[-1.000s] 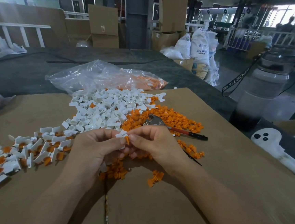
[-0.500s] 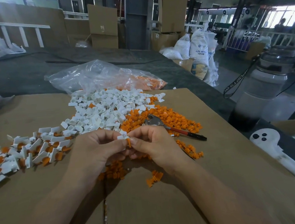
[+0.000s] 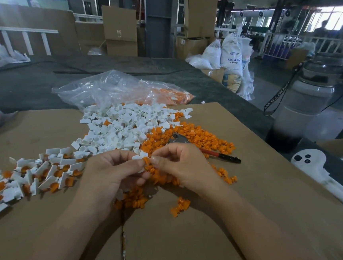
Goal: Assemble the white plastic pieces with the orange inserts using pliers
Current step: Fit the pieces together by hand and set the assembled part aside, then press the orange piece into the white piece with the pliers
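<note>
Dozens of assembled pieces [image 3: 32,179] heaped at the left edge of the cardboard sheet [image 3: 256,205]; far more loose white plastic pieces [image 3: 124,127] and orange inserts [image 3: 198,140] waiting toward its far edge, so probably under half done. Hands together mid-sheet: left hand [image 3: 112,172] pinching 1 white piece [image 3: 140,155], right hand [image 3: 182,164] pinching 1 orange insert [image 3: 146,161] against it. Pliers [image 3: 207,151] lying untouched among the inserts. Legible: "ABS RESI" on a white sack [image 3: 231,56], "PORTS" on a black strap [image 3: 275,98].

pliers [image 3: 178,138] 1 | plastic bag [image 3: 109,89] 1 | white controller [image 3: 308,159] 1 | white pieces [image 3: 120,126] — dozens | orange inserts [image 3: 204,137] — dozens
</note>
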The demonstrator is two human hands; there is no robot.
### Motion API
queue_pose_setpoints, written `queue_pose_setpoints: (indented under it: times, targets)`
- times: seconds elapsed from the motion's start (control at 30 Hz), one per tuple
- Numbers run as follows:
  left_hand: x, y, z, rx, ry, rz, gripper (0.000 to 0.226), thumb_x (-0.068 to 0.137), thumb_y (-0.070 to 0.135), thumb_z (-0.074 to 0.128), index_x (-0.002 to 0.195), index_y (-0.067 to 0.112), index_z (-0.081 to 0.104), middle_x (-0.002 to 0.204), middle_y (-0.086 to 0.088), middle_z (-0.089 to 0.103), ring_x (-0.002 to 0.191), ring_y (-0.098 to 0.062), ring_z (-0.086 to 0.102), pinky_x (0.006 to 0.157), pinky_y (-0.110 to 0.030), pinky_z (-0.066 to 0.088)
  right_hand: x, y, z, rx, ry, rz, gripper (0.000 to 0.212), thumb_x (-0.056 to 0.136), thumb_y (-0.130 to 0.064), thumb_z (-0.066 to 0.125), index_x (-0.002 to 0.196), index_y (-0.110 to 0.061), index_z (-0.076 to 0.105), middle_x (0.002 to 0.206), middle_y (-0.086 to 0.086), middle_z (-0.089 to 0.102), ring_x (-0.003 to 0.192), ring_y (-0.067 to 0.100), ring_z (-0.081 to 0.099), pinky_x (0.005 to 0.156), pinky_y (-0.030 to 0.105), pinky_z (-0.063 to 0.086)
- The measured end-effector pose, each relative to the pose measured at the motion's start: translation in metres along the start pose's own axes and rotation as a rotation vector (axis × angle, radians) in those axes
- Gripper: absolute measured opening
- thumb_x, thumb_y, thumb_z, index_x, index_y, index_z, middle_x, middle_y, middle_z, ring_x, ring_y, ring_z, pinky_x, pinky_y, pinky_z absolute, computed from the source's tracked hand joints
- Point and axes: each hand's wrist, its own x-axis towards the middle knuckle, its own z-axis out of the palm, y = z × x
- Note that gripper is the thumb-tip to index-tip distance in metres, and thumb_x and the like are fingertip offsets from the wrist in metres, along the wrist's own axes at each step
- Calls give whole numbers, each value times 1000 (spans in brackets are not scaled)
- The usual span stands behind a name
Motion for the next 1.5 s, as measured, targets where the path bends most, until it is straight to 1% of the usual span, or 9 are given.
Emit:
queue_pose_setpoints:
  times: [0.17, 0.33, 0.53, 0.7, 0.87, 1.07, 1.17, 1.3, 1.5]
  targets:
    - [0, 1, -2, -51, 14, 0, 16, 55, 12, 68, 66, 1, 61, 55, -12, 64, 46, -16, 61, 42, -18, 48, 5, 11, -31, -420, 231, 47, 42, 81, -46, 63, 114, -21, 59, 104, -8, 60, 86, -1, 53, 71, 15, 41]
    - [-1, 1, -2, -18, 30, 18, 7, 70, 1, 67, 67, 3, 60, 51, -5, 61, 44, -13, 60, 38, -18, 45, 5, 24, -56, -748, -8, 402, 94, 66, -71, 59, 135, -12, 36, 138, 7, 40, 122, 23, 41, 99, 38, 38]
    - [-1, 0, -4, 6, 41, 22, 13, 76, 1, 65, 65, 7, 60, 47, -1, 56, 37, -9, 50, 32, -17, 36, 7, 30, -57, -827, 27, 377, 72, 64, -59, 71, 119, -18, 49, 116, 0, 53, 106, 21, 48, 85, 36, 43]
    - [-2, 1, -2, 4, 43, 22, 12, 76, 1, 64, 67, 6, 57, 41, 1, 53, 30, -6, 42, 29, -14, 30, 6, 22, -54, -803, 150, 327, 43, 63, -42, 75, 92, -16, 58, 88, -2, 56, 77, 13, 49, 56, 29, 37]
    - [0, 1, -1, -7, 58, 15, 11, 80, 3, 62, 71, 6, 56, 40, 3, 51, 28, -5, 39, 28, -13, 27, 2, 14, -54, -781, 239, 271, 40, 72, -32, 66, 107, -17, 55, 98, 0, 58, 85, 17, 53, 74, 33, 46]
    - [3, -2, -4, -52, 137, 28, 9, 81, 6, 62, 74, 8, 56, 40, 7, 47, 30, -4, 38, 30, -12, 29, 0, 8, -47, -676, 281, -56, 47, 80, -10, 53, 126, -20, 51, 113, -2, 56, 98, 11, 49, 75, 21, 36]
    - [5, -3, -4, -84, 181, 37, 9, 81, 9, 63, 74, 10, 58, 42, 7, 49, 32, -3, 37, 31, -12, 31, -2, 5, -37, -705, 190, -152, 49, 79, -13, 55, 127, -22, 50, 105, -8, 48, 96, 7, 42, 72, 13, 34]
    - [8, -5, -5, -94, 202, 107, 9, 82, 9, 62, 74, 10, 58, 44, 9, 49, 34, -3, 35, 51, -26, 38, -3, 3, -25, -751, 59, -167, 56, 79, -21, 53, 134, -23, 41, 117, -2, 48, 112, 14, 42, 90, 31, 40]
    - [7, -3, -3, -127, 207, 189, 8, 73, 12, 63, 71, 11, 56, 43, 9, 45, 33, -2, 31, 33, -13, 28, -4, 3, -19, -809, 2, -185, 59, 82, -27, 53, 138, -23, 36, 121, -2, 45, 115, 14, 39, 82, 21, 29]
